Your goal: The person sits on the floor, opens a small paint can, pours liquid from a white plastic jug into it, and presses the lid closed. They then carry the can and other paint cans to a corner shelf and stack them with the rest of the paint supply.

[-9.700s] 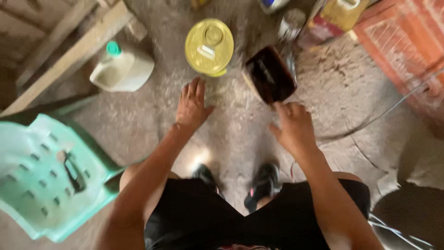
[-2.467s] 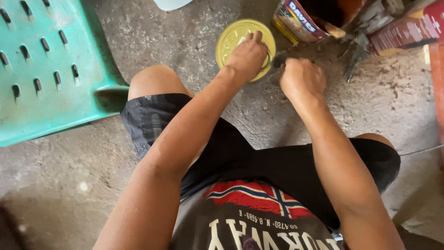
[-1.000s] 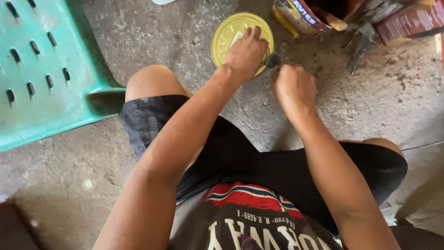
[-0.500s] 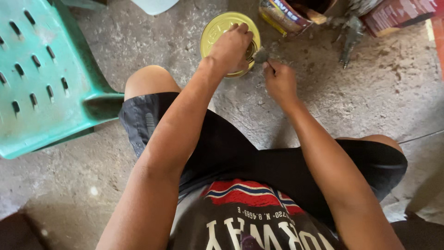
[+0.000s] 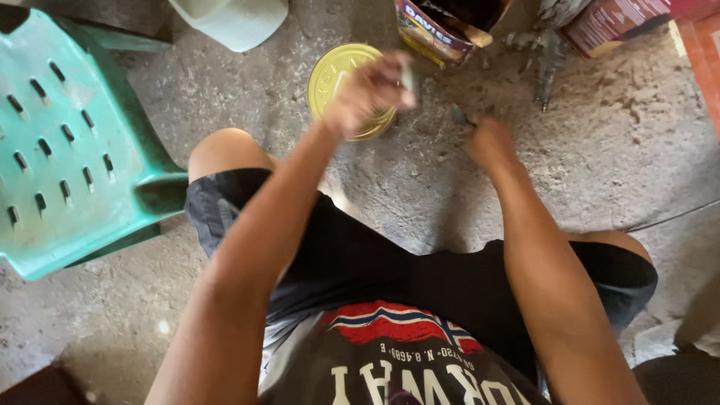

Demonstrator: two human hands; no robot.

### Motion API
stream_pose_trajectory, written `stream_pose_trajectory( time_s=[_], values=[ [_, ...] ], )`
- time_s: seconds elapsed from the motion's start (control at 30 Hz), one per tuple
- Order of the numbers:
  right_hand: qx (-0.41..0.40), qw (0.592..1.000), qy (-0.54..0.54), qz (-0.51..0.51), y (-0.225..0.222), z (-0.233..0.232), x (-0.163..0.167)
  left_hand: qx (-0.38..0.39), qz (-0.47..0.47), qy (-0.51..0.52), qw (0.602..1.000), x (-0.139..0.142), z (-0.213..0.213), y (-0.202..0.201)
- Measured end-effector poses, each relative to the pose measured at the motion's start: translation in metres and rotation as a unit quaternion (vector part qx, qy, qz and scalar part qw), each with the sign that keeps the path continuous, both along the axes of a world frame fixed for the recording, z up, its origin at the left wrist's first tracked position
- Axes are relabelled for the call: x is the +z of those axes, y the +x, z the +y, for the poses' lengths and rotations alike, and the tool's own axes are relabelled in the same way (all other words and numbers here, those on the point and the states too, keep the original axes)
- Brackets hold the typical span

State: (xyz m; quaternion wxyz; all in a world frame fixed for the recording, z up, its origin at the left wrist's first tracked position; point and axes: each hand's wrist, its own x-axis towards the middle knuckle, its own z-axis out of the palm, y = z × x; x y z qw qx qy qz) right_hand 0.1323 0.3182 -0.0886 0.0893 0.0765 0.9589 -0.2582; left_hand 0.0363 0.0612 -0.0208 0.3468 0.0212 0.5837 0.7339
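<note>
Seated person, head view. Right hand [image 5: 491, 142] closed around a small dark tool [image 5: 459, 116], held low over the concrete floor [image 5: 622, 157]. Left hand [image 5: 369, 91], blurred, fingers curled, pinching a small pale object [image 5: 409, 77] above the yellow can lid [image 5: 334, 71]. Beyond it stands an opened can [image 5: 442, 26]; at left, a green plastic chair [image 5: 67, 142].

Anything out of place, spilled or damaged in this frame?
Nothing spilled. The green plastic chair looks tipped over on the concrete, and a metal spray-gun-like tool lies loose there. The left hand is motion-blurred above the yellow can lid.
</note>
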Motion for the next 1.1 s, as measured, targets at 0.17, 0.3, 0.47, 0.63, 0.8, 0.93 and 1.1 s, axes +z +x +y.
stream_pose_trajectory(
  time_s=[0.17, 0.3, 0.47, 0.63, 0.8, 0.93, 1.1],
  values=[
    [-0.027, 0.974, 0.111, -0.194, 0.015, 0.029, -0.016, 0.050, -0.129, 0.096, 0.986, -0.061, 0.090, 0.071],
    [-0.046, 0.967, 0.111, -0.225, 0.029, 0.042, -0.022, 0.086, -0.155, 0.022, 0.984, -0.119, 0.132, 0.107],
    [-0.067, 0.976, 0.099, -0.179, 0.044, 0.058, -0.034, 0.055, -0.097, -0.078, 0.991, -0.149, 0.134, 0.120],
    [-0.087, 0.961, 0.139, -0.224, 0.031, 0.058, -0.031, -0.003, 0.128, -0.425, 0.896, -0.130, 0.130, 0.123],
    [-0.106, 0.980, -0.003, 0.166, -0.010, 0.034, 0.000, 0.106, 0.527, -0.319, 0.781, -0.059, 0.097, 0.073],
    [-0.140, 0.959, -0.195, 0.154, -0.039, 0.009, 0.030, 0.186, 0.531, -0.435, 0.703, -0.011, 0.028, 0.020],
    [-0.071, 0.980, -0.154, 0.107, -0.058, 0.009, 0.055, 0.129, 0.513, -0.576, 0.623, 0.038, -0.060, -0.013]
  ],
)
